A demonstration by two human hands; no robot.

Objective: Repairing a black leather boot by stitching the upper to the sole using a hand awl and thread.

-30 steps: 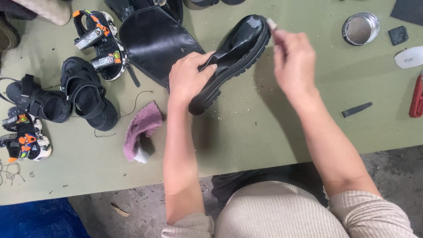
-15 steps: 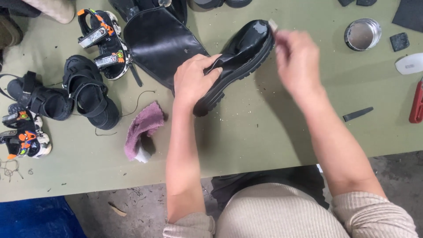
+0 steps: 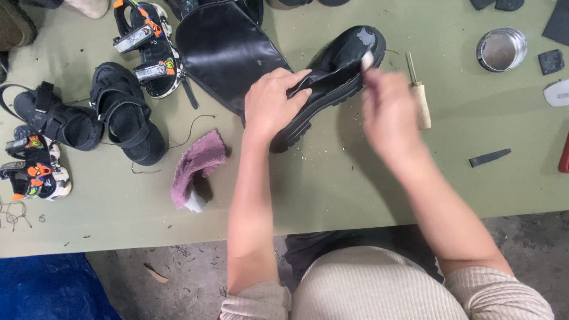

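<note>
A black chunky-soled shoe (image 3: 341, 74) lies tilted on the green table (image 3: 355, 184), toe toward the far right. My left hand (image 3: 272, 104) grips its heel and opening. My right hand (image 3: 388, 109), blurred by motion, pinches a small pale piece (image 3: 367, 59) against the toe, where a whitish patch shows. A wooden-handled awl (image 3: 419, 95) lies just right of my right hand.
A black leather flap (image 3: 228, 53) lies behind the shoe. Black sandals (image 3: 121, 112) and colourful child sandals (image 3: 148, 50) sit at the left. A pink cloth (image 3: 198, 166) lies near my left forearm. A round tin (image 3: 501, 49) and dark scraps (image 3: 489, 157) are at the right.
My right hand has drawn back slightly from the toe, uncovering the awl on the table. The view has shifted a little; the shoe stays in my left hand.
</note>
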